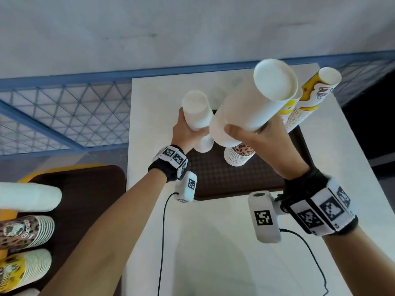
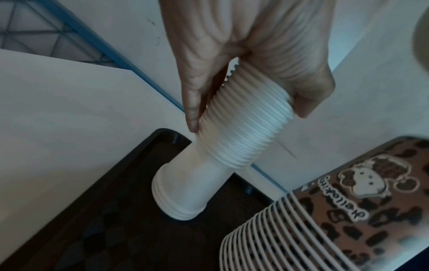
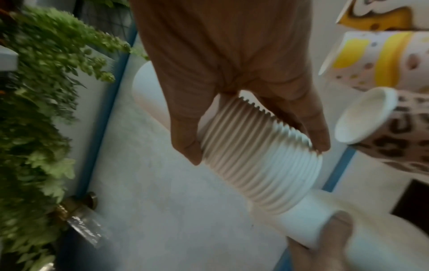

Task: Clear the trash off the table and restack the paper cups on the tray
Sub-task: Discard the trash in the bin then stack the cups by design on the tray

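Note:
My left hand [image 1: 190,130] grips a narrow stack of white paper cups [image 1: 195,112] by its ribbed rims [image 2: 243,132]. The stack's lowest cups [image 2: 183,192] stand tilted on the dark brown tray [image 1: 235,180]. Beside it my right hand [image 1: 245,133] holds a wider white cup stack [image 1: 254,103] lifted and slanted above the tray, fingers and thumb round its rims [image 3: 260,155]. A leopard-print cup stack [image 1: 239,155] stands on the tray under that hand. Yellow patterned stacks [image 1: 310,97] rise at the tray's far right.
The tray lies on a white table [image 1: 213,242]. At the lower left a second dark tray [image 1: 85,199] carries lying white, leopard and yellow cup stacks [image 1: 25,229]. A blue wire-mesh fence [image 1: 64,116] runs behind. Green plants [image 3: 34,91] fill the left of the right wrist view.

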### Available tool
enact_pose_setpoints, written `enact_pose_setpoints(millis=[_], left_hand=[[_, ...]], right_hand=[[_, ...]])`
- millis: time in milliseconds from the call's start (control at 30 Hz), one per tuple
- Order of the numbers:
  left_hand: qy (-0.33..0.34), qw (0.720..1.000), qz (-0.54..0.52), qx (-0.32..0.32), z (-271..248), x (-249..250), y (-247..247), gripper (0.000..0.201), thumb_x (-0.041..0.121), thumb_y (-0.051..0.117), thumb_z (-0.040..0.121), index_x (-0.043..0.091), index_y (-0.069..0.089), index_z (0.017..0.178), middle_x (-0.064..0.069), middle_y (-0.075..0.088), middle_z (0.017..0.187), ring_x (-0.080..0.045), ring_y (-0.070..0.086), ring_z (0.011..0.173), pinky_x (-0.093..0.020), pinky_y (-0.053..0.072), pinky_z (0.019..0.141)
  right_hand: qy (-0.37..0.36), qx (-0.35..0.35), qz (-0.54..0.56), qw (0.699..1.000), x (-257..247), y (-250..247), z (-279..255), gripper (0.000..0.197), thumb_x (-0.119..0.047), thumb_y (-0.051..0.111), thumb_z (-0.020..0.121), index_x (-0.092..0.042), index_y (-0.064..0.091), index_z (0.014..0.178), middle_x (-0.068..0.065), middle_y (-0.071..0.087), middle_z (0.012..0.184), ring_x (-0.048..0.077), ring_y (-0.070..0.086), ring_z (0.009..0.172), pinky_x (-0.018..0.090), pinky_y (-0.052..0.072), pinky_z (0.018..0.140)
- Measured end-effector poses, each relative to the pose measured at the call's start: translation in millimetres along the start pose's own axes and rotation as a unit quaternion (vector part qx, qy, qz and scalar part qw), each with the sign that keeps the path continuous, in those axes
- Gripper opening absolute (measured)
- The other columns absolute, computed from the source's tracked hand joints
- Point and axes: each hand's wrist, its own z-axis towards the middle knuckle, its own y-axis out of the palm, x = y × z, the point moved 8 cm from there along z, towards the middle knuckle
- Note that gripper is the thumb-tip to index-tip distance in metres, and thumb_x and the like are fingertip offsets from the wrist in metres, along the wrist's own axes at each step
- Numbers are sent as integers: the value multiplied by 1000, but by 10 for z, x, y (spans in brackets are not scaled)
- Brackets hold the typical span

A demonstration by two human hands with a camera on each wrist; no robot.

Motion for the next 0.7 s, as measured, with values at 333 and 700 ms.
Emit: enact_pose_setpoints(millis=[333, 700], left_hand=[[-40, 995, 89, -27, 42, -320, 207, 87, 43, 80, 64, 22, 32, 134, -2, 59, 125, -23, 57, 114, -31, 47, 93], [-51, 993, 78, -74, -109, -428, 148, 98, 29, 71, 77, 21, 4, 147, -9, 37, 149, -31, 40, 134, -44, 35, 110]], right_hand=[[-18, 23, -30, 999, -275, 353, 321, 81, -41, 77, 56, -12, 45, 124, -1, 63, 114, 16, 61, 104, 41, 53, 89], [52, 56, -69, 995, 195, 663, 560, 77, -25, 75, 72, -16, 29, 134, -5, 50, 112, 10, 46, 95, 24, 39, 79]])
